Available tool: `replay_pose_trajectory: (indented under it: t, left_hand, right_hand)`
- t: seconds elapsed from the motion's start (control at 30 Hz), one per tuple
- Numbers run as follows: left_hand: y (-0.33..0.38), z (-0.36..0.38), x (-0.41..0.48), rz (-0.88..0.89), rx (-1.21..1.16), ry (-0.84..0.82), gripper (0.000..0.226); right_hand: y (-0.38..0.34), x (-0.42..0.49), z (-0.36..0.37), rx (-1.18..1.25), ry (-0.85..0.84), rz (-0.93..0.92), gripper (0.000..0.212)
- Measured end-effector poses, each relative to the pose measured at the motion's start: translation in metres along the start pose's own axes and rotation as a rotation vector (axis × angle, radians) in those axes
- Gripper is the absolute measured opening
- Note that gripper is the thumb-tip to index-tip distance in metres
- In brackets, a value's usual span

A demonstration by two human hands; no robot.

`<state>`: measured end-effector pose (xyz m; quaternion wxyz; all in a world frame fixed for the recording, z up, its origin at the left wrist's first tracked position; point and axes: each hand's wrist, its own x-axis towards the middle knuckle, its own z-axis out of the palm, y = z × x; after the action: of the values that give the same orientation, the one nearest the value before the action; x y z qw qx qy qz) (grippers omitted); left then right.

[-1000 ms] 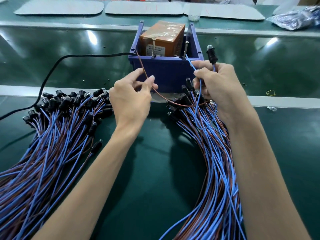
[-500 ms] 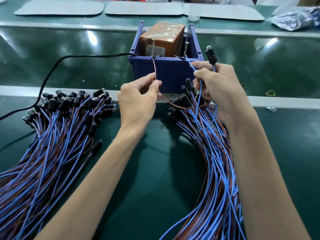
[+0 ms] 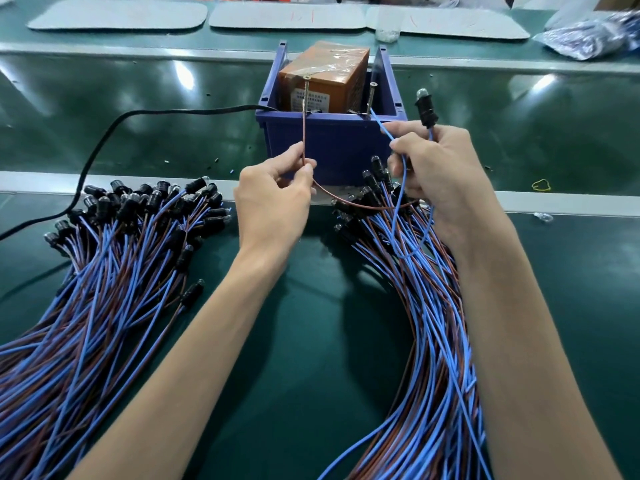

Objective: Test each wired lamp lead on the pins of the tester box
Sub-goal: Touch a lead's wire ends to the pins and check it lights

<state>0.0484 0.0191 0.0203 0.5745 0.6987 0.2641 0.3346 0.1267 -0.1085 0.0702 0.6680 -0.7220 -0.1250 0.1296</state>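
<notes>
An orange tester box (image 3: 323, 77) sits in a blue bin (image 3: 332, 140), with two screw pins, the left pin (image 3: 305, 93) and the right pin (image 3: 370, 97), at its front. My left hand (image 3: 273, 199) pinches a brown wire (image 3: 303, 136) whose end reaches up to the left pin. My right hand (image 3: 436, 174) grips a black lamp holder (image 3: 426, 107) upright and holds its blue wire (image 3: 382, 128), whose end touches the right pin. The lamp's clear tip looks unlit.
A pile of blue and brown lamp leads (image 3: 104, 271) lies at the left and another pile (image 3: 422, 323) under my right forearm. A black power cable (image 3: 138, 116) runs left from the bin. Grey mats (image 3: 117, 13) and a plastic bag (image 3: 588, 32) lie at the back.
My left hand has moved right and up with the brown wire, so its end now stands straight up at the left pin. My right hand has stayed in place with the lamp.
</notes>
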Motion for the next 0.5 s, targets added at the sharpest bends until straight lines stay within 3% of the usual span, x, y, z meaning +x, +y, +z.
replay_pose_trajectory:
  t: [0.5]
  left_hand:
    - [0.0051, -0.001, -0.0004, 0.006, 0.033, -0.053, 0.03]
  right_hand:
    - [0.001, 0.0028, -0.0023, 0.008, 0.038, -0.027, 0.026]
